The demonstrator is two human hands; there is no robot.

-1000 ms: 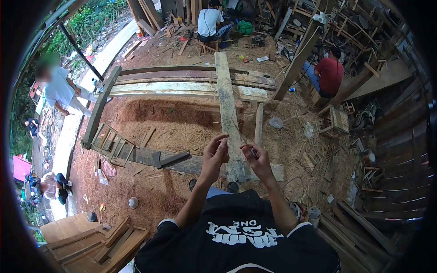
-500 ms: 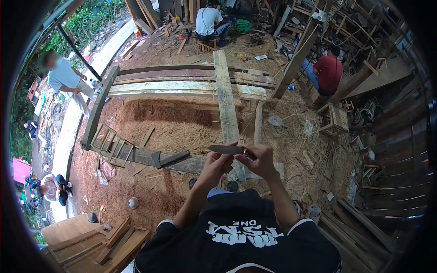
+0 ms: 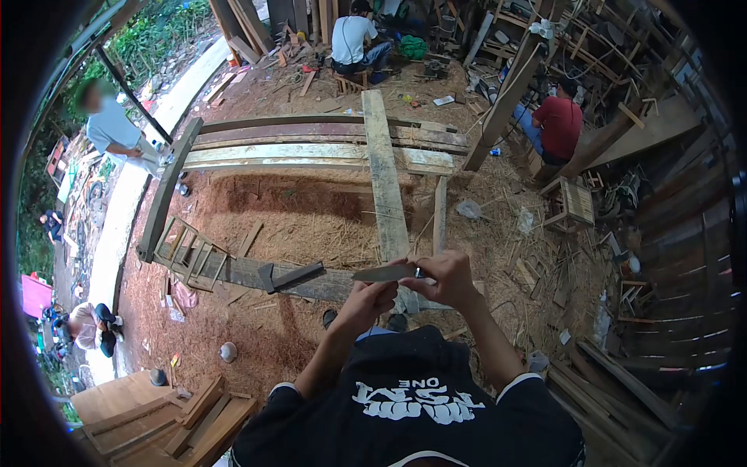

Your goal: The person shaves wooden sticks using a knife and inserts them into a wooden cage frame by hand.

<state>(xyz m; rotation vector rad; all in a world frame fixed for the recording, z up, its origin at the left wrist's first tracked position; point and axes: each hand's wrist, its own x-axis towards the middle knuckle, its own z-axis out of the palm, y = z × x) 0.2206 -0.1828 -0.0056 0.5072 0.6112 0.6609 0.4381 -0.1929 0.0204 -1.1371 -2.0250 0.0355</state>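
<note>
A knife with a broad grey blade is level above the workbench, its tip toward the left. My right hand is closed around its handle end. My left hand is closed just below the blade, with its fingertips close to my right fingers. Whatever the left fingers pinch is hidden; a thin dark line shows beneath them. Left of my hands, a dark tool with a crosswise head lies on the near plank.
A long board crosses the bench frame, with several planks behind it. A small slatted wooden rack leans at the left. Shavings cover the ground. A post and a stool stand right. Several people are around.
The blade has turned so its flat side looks lighter, and the left hand has shifted slightly down. The standing person at the left has moved a little.
</note>
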